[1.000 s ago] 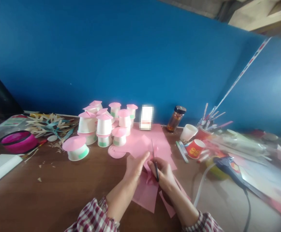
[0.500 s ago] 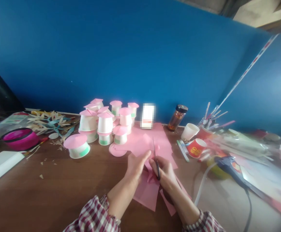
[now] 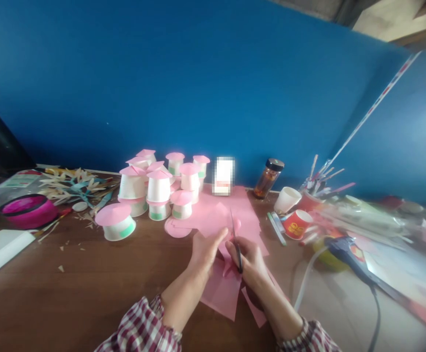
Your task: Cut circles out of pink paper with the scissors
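In my right hand is a pair of scissors, fingers wrapped round the dark handles and the blades pointing away from me. My left hand is closed on a piece of pink paper, its thumb on top beside the blades. Where exactly the blades meet that paper is hard to make out. Under both hands lie pink paper sheets. A pink paper disc rests to the left, by white paper cups with pink paper tops, some of them stacked.
A dark-lidded jar stands near the blue wall. To the right are a white cup, a red cup and a glue gun with its cord. A magenta round case and a white box sit at left.
Both hands keep almost the same pose, with the scissors in the right one. The pink paper by the blades has shifted slightly. The whole view has moved a little.
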Demonstrator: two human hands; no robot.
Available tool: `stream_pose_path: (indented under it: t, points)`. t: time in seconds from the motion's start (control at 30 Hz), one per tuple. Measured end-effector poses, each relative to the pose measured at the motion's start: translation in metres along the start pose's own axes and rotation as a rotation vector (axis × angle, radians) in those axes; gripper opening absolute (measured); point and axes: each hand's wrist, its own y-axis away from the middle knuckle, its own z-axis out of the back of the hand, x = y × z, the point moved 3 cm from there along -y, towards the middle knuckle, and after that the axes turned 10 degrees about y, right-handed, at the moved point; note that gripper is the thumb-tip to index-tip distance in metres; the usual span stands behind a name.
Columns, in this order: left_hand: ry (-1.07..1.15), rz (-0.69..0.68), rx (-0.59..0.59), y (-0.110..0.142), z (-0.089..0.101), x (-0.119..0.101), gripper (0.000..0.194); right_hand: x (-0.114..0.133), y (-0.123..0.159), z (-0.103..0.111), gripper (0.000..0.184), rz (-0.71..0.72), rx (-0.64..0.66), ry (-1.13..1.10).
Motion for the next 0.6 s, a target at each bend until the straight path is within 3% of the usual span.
stream_pose_path:
  t: [0.27,0.47,0.6]
  points:
    - [-0.032,-0.002,-0.025,-0.0028,0.0020,0.0003,0.029,0.0024,0.0008,0.0020,0.033,0.023,-0.030,0.052]
    - [0.109,-0.047,-0.052,-0.0014,-0.0011,-0.0035,0.014,0.0057,0.0012,0.0017,0.034,0.025,-0.032,0.048]
    - [0.091,-0.046,-0.058,-0.0011,-0.0005,-0.0023,0.012,0.0053,0.0006,0.0023,0.034,-0.001,-0.053,0.050]
